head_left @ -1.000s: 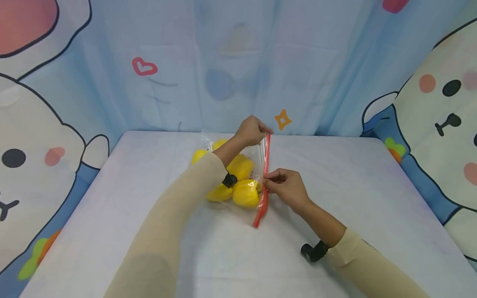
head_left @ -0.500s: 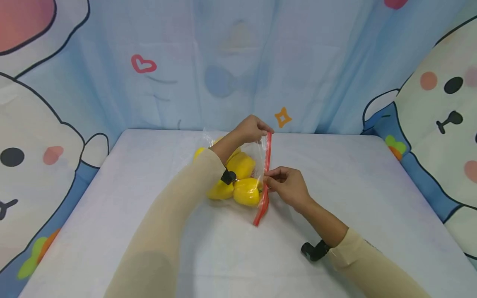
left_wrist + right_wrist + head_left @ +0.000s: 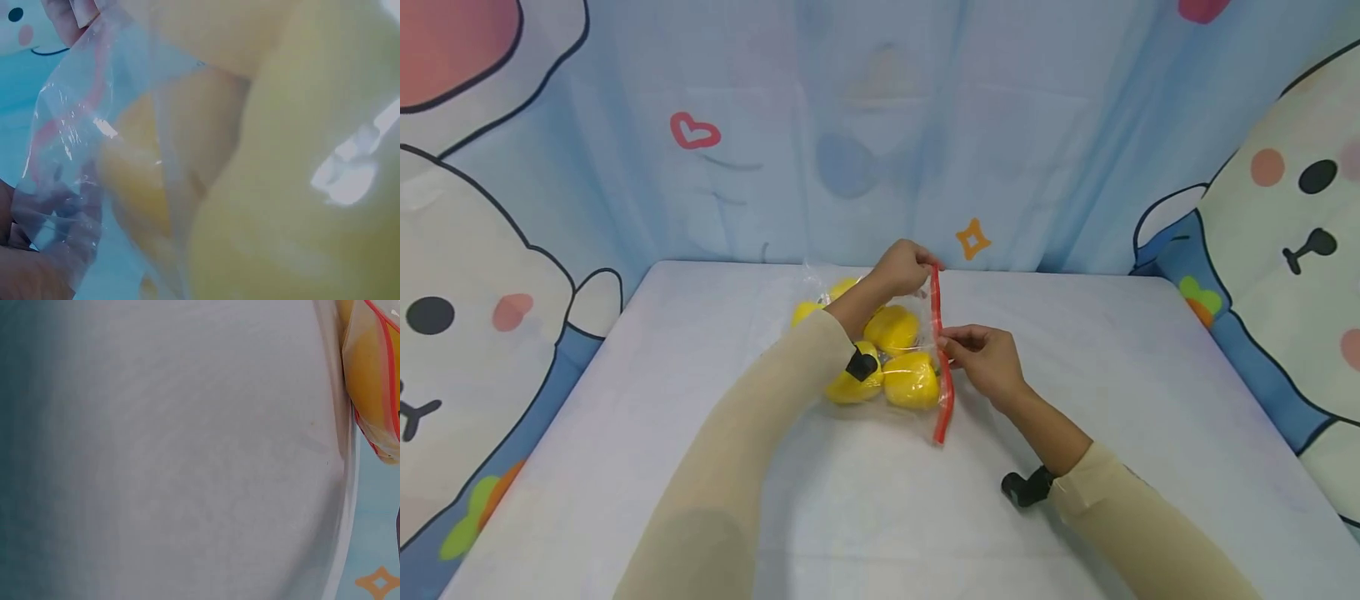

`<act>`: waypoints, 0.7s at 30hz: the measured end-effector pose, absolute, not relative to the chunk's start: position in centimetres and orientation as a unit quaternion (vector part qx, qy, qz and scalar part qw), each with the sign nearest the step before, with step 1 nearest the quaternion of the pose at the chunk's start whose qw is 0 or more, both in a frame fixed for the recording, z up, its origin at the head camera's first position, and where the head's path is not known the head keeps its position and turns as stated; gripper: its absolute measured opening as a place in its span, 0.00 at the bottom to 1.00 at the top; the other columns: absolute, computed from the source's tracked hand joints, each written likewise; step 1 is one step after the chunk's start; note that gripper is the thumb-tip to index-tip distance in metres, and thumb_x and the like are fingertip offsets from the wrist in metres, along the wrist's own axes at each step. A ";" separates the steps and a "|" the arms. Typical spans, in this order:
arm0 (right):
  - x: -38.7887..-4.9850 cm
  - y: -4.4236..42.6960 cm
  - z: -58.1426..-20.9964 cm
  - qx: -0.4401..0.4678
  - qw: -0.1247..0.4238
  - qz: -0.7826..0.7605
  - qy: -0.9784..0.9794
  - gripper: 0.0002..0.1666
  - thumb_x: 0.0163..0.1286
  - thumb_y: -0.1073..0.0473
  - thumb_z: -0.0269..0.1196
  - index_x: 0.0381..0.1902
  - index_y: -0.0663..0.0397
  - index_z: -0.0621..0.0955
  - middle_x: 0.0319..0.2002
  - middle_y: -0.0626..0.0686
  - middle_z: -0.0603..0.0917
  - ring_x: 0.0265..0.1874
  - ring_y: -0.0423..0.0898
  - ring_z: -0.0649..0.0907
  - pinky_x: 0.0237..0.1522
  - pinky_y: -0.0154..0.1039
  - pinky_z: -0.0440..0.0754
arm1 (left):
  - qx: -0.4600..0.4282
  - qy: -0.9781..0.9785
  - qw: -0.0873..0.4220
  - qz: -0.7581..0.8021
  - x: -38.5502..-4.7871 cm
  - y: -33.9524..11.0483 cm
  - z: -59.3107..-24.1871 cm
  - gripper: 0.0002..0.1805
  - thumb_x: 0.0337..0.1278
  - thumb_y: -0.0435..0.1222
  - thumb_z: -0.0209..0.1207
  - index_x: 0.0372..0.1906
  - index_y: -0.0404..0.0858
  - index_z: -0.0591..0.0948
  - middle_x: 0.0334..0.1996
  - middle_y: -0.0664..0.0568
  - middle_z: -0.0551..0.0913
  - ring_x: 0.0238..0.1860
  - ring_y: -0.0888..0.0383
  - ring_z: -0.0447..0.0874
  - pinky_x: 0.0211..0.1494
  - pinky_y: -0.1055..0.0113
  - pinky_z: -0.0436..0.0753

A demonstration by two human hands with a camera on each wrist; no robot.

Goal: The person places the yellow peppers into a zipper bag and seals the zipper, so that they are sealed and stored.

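A clear zip bag [image 3: 946,408] with a red zip strip lies on its side, mouth to the right. Inside are several yellow bell peppers [image 3: 912,381], partly covered by the left forearm in the head view. My left hand [image 3: 901,268] pinches the far end of the red strip. Midway along that strip, my right hand [image 3: 987,360] grips the edge between thumb and fingers. Close up in the left wrist view, a yellow pepper [image 3: 300,237] fills the right side behind shiny plastic. The right wrist view catches only part of the bag [image 3: 375,381] at its right edge.
A white-covered table [image 3: 865,517] carries the bag near its back edge. Behind it hangs a blue curtain [image 3: 880,125] with cartoon figures. Black wrist cameras, such as the right one [image 3: 1026,487], sit on both wrists.
The near end of the red strip has swung right, so the strip stands straighter. My right hand has shifted slightly up and right, and the front peppers have moved right.
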State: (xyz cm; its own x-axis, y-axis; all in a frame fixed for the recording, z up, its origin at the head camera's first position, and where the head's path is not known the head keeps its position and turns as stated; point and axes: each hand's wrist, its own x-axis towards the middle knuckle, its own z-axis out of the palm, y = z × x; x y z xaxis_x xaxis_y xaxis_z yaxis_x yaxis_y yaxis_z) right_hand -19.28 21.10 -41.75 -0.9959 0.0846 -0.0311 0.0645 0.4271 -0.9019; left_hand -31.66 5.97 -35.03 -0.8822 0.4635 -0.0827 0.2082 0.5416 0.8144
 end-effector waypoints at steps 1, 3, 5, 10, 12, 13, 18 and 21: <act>-19.3 21.2 -41.8 -0.043 0.010 0.535 -0.844 0.20 0.68 0.51 0.65 0.51 0.58 0.84 0.47 0.59 0.86 0.36 0.44 0.85 0.37 0.30 0.85 | 0.191 0.862 0.142 0.447 -31.6 6.0 -35.1 0.18 0.71 0.31 0.45 0.55 0.40 0.83 0.57 0.47 0.79 0.23 0.58 0.76 0.26 0.74 0.73; -19.3 21.2 -41.8 -0.043 0.010 0.539 -0.841 0.20 0.68 0.51 0.65 0.51 0.57 0.83 0.46 0.59 0.85 0.36 0.44 0.85 0.37 0.30 0.85 | 0.184 0.856 0.140 0.462 -31.5 5.9 -35.1 0.20 0.68 0.29 0.44 0.55 0.40 0.83 0.58 0.46 0.77 0.22 0.59 0.74 0.28 0.74 0.76; -19.4 21.3 -41.8 -0.042 0.010 0.541 -0.840 0.19 0.69 0.52 0.64 0.52 0.57 0.83 0.47 0.59 0.85 0.35 0.43 0.85 0.37 0.30 0.85 | 0.179 0.853 0.137 0.470 -31.4 5.9 -35.1 0.22 0.67 0.27 0.42 0.55 0.41 0.83 0.58 0.47 0.76 0.19 0.60 0.69 0.29 0.74 0.78; -19.3 21.5 -41.8 -0.045 -0.002 0.548 -0.835 0.19 0.69 0.54 0.64 0.53 0.58 0.83 0.48 0.59 0.84 0.36 0.44 0.85 0.37 0.31 0.85 | 0.188 0.848 0.125 0.480 -31.4 5.9 -35.6 0.21 0.69 0.28 0.42 0.55 0.40 0.82 0.48 0.47 0.77 0.17 0.62 0.64 0.32 0.73 0.81; -19.2 21.6 -41.8 -0.046 -0.016 0.552 -0.833 0.19 0.70 0.55 0.63 0.54 0.59 0.81 0.48 0.60 0.83 0.36 0.44 0.84 0.37 0.32 0.85 | 0.192 0.851 0.122 0.474 -31.4 6.0 -35.7 0.20 0.69 0.28 0.42 0.56 0.39 0.81 0.44 0.47 0.77 0.17 0.62 0.64 0.32 0.73 0.80; -19.2 21.6 -41.8 -0.047 -0.024 0.553 -0.831 0.19 0.70 0.55 0.63 0.54 0.59 0.81 0.48 0.60 0.83 0.36 0.43 0.84 0.38 0.32 0.85 | 0.191 0.853 0.124 0.470 -31.4 6.0 -35.6 0.20 0.69 0.29 0.42 0.56 0.40 0.81 0.42 0.47 0.77 0.18 0.62 0.65 0.32 0.72 0.80; -19.2 21.8 -41.7 -0.047 -0.046 0.553 -0.831 0.20 0.69 0.57 0.63 0.56 0.61 0.79 0.50 0.61 0.82 0.37 0.43 0.85 0.42 0.35 0.86 | 0.169 0.856 0.153 0.463 -31.5 6.2 -35.4 0.21 0.66 0.27 0.44 0.57 0.40 0.80 0.45 0.46 0.78 0.30 0.58 0.77 0.45 0.62 0.85; -19.3 21.8 -41.7 -0.050 -0.045 0.551 -0.832 0.20 0.70 0.56 0.63 0.56 0.59 0.80 0.51 0.60 0.82 0.40 0.44 0.86 0.45 0.36 0.85 | 0.149 0.853 0.173 0.469 -31.5 6.3 -35.3 0.21 0.64 0.25 0.45 0.56 0.40 0.80 0.49 0.45 0.78 0.41 0.54 0.82 0.50 0.59 0.85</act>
